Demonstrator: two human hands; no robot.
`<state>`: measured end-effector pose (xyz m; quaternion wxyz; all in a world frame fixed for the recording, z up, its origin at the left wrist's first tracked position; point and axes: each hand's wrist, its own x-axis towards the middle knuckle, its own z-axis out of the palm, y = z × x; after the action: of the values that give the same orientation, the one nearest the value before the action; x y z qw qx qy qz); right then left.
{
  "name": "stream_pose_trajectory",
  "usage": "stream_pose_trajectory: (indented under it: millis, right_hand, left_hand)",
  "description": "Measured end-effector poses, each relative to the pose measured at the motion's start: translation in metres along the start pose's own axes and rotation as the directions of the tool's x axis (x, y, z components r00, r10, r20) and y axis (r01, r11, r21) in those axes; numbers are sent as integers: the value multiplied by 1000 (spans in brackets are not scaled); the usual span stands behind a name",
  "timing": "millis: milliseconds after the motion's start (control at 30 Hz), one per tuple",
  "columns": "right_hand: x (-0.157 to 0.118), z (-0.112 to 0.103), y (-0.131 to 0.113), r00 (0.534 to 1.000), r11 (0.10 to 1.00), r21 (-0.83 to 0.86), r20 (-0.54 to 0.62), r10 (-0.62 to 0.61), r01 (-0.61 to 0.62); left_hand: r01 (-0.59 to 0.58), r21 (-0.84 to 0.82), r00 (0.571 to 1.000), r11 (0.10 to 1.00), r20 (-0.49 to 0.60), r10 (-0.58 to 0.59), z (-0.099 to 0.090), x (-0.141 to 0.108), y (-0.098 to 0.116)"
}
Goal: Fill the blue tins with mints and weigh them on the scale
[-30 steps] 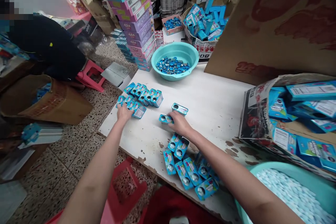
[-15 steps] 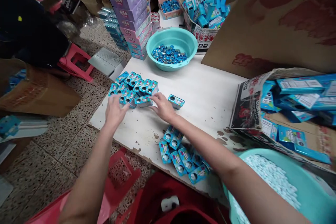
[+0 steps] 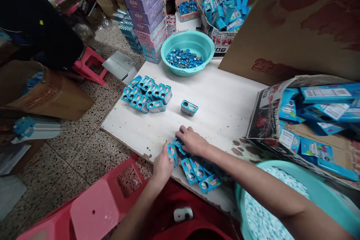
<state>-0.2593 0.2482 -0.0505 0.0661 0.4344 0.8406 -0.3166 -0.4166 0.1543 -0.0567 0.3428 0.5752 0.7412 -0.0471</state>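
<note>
Near the table's front edge, my left hand point(image 3: 163, 165) pinches a small blue printed box point(image 3: 172, 154) with a round opening at one end. Just right of it, my right hand point(image 3: 193, 141) curls over another such box point(image 3: 177, 142), partly hidden by the fingers. Beside my hands lie more near boxes point(image 3: 198, 168), with something white showing in their round openings. Farther back, a cluster of blue boxes point(image 3: 150, 92) with dark openings stands at the table's left edge. One single blue box point(image 3: 189, 107) stands apart from that cluster.
A turquoise basin point(image 3: 188, 71) of blue caps stands at the back of the white table point(image 3: 219, 101). At the right are a carton point(image 3: 261, 112) of blue packs and a basin point(image 3: 242, 210) of white pieces. Stacked boxes point(image 3: 146, 18) rise behind; a pink stool point(image 3: 94, 210) stands front left.
Both hands have left the far cluster and come back toward the front edge, taking hold of boxes in the near group. The view has shifted slightly left.
</note>
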Motion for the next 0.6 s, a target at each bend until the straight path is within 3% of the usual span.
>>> stream_pose_trajectory:
  millis: [167, 300, 400, 467, 500, 600]
  right_hand:
    - [43, -19, -15, 996, 998, -33, -68, 52, -54]
    - [97, -35, -34, 987, 996, -22, -137, 87, -91]
    - [127, -42, -43, 977, 991, -4, -169, 132, -134]
    - [129, -45, -41, 974, 990, 13, -179, 141, -141]
    - [123, -46, -36, 972, 992, 28, -196, 129, -126]
    - [74, -51, -8, 956, 997, 75, -290, 32, -11]
  left_hand:
    - [76, 130, 982, 989, -184, -51, -42, 43, -23]
    - [79, -47, 936, 996, -340, -91, -87, 100, -47]
    - [51, -133, 942, 990, -322, -92, -110, 130, -63]
    - [18, -161, 938, 987, -339, -73, -112, 129, -69]
    - [-10, -159, 915, 987, -400, -55, -108, 121, -70]
    - [-162, -95, 793, 982, -605, 72, -76, 72, -59]
